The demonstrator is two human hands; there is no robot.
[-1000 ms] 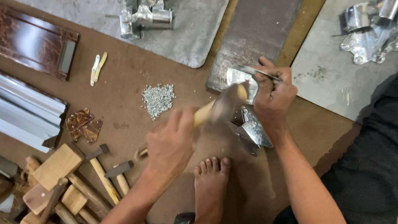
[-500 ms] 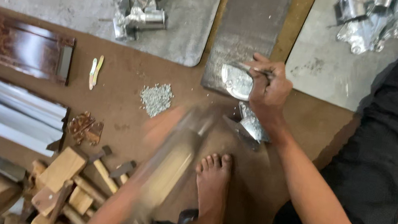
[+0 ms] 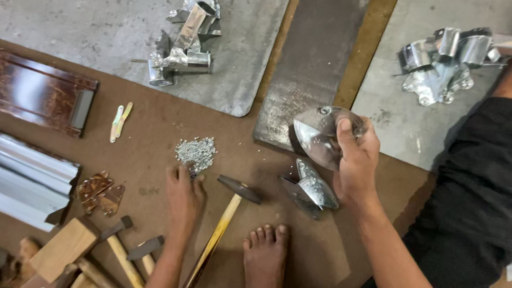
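Nearby, one hammer (image 3: 219, 231), one rivet pile (image 3: 196, 152).

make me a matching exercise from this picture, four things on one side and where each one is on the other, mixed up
Things:
1. hammer
2. pile of small nails
3. shiny metal piece
4. wooden blocks

Places:
A. held up in the right hand
B. at the bottom left corner, beside other hammers
C. lying on the brown floor between the left hand and the bare foot
D. at the fingertips of the left hand

Pairs: 1-C, 2-D, 3-A, 4-B
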